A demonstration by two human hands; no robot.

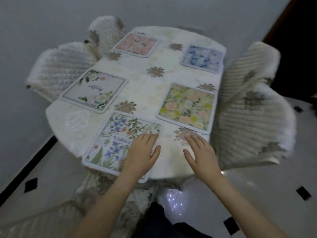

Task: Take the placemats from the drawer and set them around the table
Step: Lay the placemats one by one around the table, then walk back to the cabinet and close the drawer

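1. While both hands lie flat at the near edge of the table (pixel 58 115), the step in hand looks like the settling of the last placemat. The left hand (pixel 142 152) rests with straight, spread fingers on the right part of the blue-flower placemat (pixel 120 143), pressing rather than gripping. The right hand (pixel 199 152) lies just as flat on the bare cloth beside it, holding nothing.

2. To finish well, I judge the mat wants a push inward — its near corner hangs over the table edge, and it sits skewed to that edge. A flat palm sliding it toward the middle should do, slowly, since the quilted tablecloth under it may ruck up and drag.

3. Four more placemats are already down: the yellow-flower placemat (pixel 187 107) by the right edge, just beyond the right hand; the blue-and-white placemat (pixel 201 58) at the far right corner; the pink placemat (pixel 137 44) at the far edge; the white-rose placemat (pixel 94 90) along the left edge. All five lie apart from one another.

4. Around the table stand quilted chairs — one at the left (pixel 56 66), one at the far left corner (pixel 106 31), a large one on the right (pixel 248 107), and another close in below the near edge. The near chair crowds the person's reach. The drawer is not in sight from here.
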